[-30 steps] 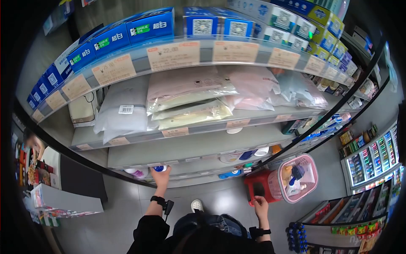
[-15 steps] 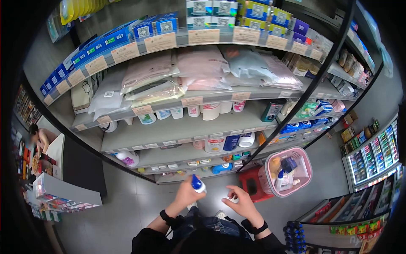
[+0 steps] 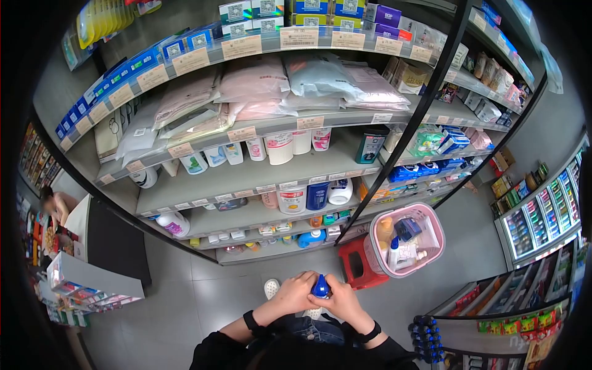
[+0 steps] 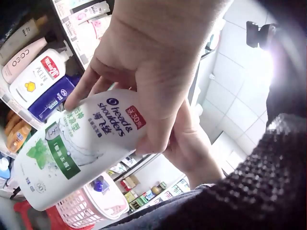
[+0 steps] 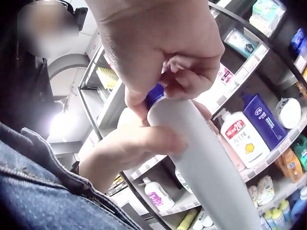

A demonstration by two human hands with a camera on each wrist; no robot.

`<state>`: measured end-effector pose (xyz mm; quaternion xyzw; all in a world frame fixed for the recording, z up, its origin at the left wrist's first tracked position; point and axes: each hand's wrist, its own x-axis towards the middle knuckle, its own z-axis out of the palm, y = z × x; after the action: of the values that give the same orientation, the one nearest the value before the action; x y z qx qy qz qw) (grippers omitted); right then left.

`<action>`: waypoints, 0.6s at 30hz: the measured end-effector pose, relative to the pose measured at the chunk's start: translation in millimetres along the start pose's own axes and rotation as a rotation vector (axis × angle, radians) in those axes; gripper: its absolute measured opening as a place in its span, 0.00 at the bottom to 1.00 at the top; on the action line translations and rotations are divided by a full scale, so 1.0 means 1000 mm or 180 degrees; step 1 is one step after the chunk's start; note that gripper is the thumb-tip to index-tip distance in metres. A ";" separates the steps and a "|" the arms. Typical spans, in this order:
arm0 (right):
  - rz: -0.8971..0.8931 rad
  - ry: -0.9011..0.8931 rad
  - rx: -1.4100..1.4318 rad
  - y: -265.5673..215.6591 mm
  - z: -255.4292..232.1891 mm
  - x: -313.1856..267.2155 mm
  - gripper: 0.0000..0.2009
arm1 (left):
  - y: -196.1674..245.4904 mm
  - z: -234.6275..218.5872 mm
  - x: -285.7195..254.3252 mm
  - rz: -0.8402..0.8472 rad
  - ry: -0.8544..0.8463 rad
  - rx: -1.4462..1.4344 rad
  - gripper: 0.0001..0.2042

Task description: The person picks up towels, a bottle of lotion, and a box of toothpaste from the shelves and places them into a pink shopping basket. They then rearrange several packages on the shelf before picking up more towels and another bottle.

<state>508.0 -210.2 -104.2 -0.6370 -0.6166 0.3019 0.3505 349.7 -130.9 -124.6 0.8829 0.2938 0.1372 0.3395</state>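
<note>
In front of the body, both hands meet on a white head & shoulders shampoo bottle (image 4: 72,148) with a blue cap (image 3: 320,287). My left hand (image 3: 295,295) grips the bottle's upper part, its thumb and fingers on opposite sides, with the label facing the left wrist camera. The plain white back of the bottle (image 5: 201,163) shows in the right wrist view. There my right hand (image 5: 168,52) has its fingers curled round the blue cap at the bottle's neck, and the left thumb lies along the bottle.
A pink basket (image 3: 372,254) holding several bottles and packs stands at the right, beside a red stool (image 3: 356,265). Ahead rises a shelf unit with toothpaste boxes, bagged textiles (image 3: 253,80) and a white pump bottle (image 3: 291,201). Behind a counter at far left is another person.
My left hand has come from a low shelf to the front of the body with the shampoo bottle. The right hand has moved in to the cap. The head view has shifted right.
</note>
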 end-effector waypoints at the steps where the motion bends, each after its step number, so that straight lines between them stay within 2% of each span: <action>1: -0.0001 0.0078 0.0021 0.001 0.000 0.000 0.23 | -0.001 -0.002 0.001 0.0096 -0.0048 0.0005 0.29; 4: 0.0301 0.0316 0.0157 0.007 -0.005 0.006 0.22 | -0.001 -0.025 0.002 0.0017 -0.0035 -0.0436 0.27; 5: 0.0316 0.0346 0.0149 0.012 -0.006 0.008 0.22 | -0.012 -0.028 0.002 0.0046 -0.0055 -0.0439 0.27; 8: 0.0647 0.0970 0.0160 0.029 -0.006 0.014 0.21 | -0.064 -0.038 -0.009 -0.0117 0.0151 -0.0570 0.25; 10: 0.0799 0.1157 0.0026 0.033 -0.011 0.018 0.21 | -0.096 -0.049 -0.019 -0.0514 0.0547 -0.0870 0.21; 11: 0.0917 0.1295 -0.0097 0.034 -0.014 0.021 0.20 | -0.109 -0.055 -0.023 -0.0477 0.0513 -0.0893 0.21; 13: 0.0987 0.1468 -0.0150 0.035 -0.020 0.029 0.20 | -0.135 -0.066 -0.031 -0.1146 0.0861 -0.0889 0.17; 14: 0.1086 0.1639 -0.0224 0.041 -0.020 0.032 0.20 | -0.149 -0.071 -0.036 -0.1117 0.0829 -0.0899 0.17; 16: 0.1202 0.2004 -0.0372 0.057 -0.018 0.037 0.19 | -0.177 -0.080 -0.041 -0.1188 0.1131 -0.0988 0.15; 18: 0.1335 0.2205 -0.0415 0.061 -0.019 0.043 0.19 | -0.188 -0.096 -0.040 -0.1165 0.1148 -0.1010 0.14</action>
<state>561.5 -168.6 -141.3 -0.8338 -0.3366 0.0948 0.4271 195.7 6.7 -184.1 0.7126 0.4786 0.2725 0.4347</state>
